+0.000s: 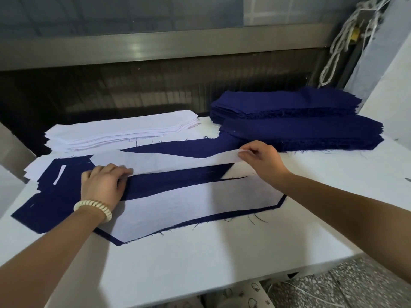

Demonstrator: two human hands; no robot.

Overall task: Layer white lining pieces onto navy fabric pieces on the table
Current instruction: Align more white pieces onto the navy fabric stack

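White strip (169, 162) is held taut just above the navy piece (178, 182). Left hand (101, 185) grips its left end w/ curled fingers, right hand (260, 161) pinches the right end. Best to match edges w/ the navy first, then lower flat, no wrinkles.

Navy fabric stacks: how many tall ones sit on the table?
2: rear navy stack at far right; front navy stack before it, behind the right hand pinching the white lining piece. A thinner navy pile lies by the left hand.
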